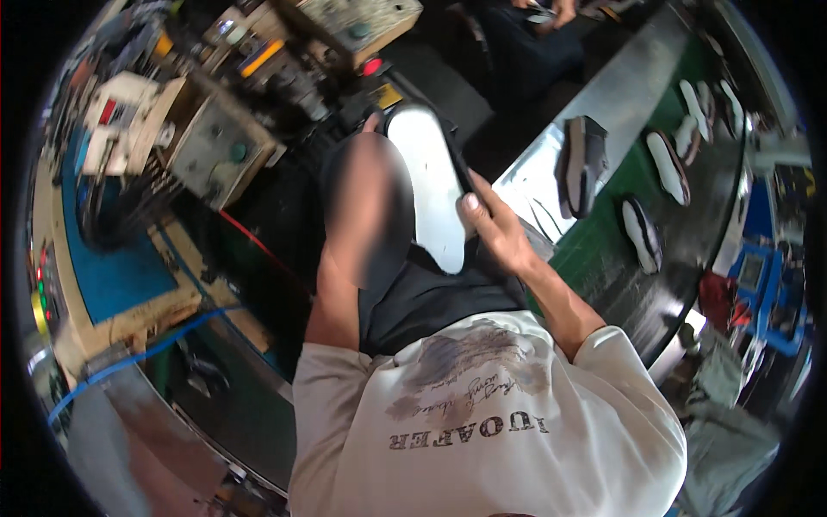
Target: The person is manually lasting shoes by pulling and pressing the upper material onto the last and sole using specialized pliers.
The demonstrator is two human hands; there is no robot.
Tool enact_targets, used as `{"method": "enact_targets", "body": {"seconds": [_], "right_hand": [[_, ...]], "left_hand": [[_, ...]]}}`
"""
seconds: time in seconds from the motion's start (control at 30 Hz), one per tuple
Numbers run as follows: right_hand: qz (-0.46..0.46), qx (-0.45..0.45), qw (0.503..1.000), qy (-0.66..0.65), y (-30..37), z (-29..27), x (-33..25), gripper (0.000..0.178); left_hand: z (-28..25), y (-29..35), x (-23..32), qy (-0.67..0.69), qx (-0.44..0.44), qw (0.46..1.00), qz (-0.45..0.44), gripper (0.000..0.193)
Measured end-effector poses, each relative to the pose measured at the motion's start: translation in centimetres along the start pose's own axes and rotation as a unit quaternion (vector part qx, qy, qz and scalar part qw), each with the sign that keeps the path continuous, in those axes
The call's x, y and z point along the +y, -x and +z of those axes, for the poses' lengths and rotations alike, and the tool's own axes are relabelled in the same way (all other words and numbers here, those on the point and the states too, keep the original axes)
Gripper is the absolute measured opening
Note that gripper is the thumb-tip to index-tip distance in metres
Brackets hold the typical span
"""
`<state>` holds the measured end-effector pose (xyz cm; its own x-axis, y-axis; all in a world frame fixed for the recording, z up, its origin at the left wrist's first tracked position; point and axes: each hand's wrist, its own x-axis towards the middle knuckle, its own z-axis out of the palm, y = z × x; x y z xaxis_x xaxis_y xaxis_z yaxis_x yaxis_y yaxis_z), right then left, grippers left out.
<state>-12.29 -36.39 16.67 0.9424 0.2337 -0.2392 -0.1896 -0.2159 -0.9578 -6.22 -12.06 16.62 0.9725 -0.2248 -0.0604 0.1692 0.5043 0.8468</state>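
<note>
A shoe lies bottom up above my lap, its pale, smooth underside facing me and a dark rim around the toe end. The fingers of my right hand are closed on its right edge, with the thumb on the near part of the underside. Along its left side is my left hand, mostly smeared by a blur. One fingertip of it shows near the toe end, but its grip cannot be made out.
To the right, a dark shoe stands on a metal ledge. Beyond it, several shoes lie on a green conveyor belt. A machine with a metal box is at left, near a blue hose. Another person's hands show at the top.
</note>
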Motion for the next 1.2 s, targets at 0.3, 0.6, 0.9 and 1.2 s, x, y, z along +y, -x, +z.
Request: {"method": "enact_targets", "body": {"seconds": [0.3, 0.6, 0.9, 1.2], "right_hand": [[-0.089, -0.125, 0.984, 0.086, -7.5, 3.6, -7.7, 0.097], [-0.178, -0.016, 0.975, 0.131, -8.5, 4.7, -4.1, 0.08], [-0.082, -0.2, 0.974, -0.069, -8.8, 0.9, -2.8, 0.09], [-0.104, -0.228, 0.968, 0.014, -11.4, 0.4, -3.5, 0.109]], "left_hand": [[-2.4, 1.1, 2.9, -0.128, 0.063, 0.99, -0.02, 0.063], [-1.6, 0.3, -0.1, -0.344, 0.131, 0.924, 0.108, 0.053], [-3.6, 0.4, -1.1, -0.087, 0.104, 0.988, 0.079, 0.043], [-4.0, -0.2, -1.1, -0.044, 0.045, 0.996, 0.066, 0.044]]}}
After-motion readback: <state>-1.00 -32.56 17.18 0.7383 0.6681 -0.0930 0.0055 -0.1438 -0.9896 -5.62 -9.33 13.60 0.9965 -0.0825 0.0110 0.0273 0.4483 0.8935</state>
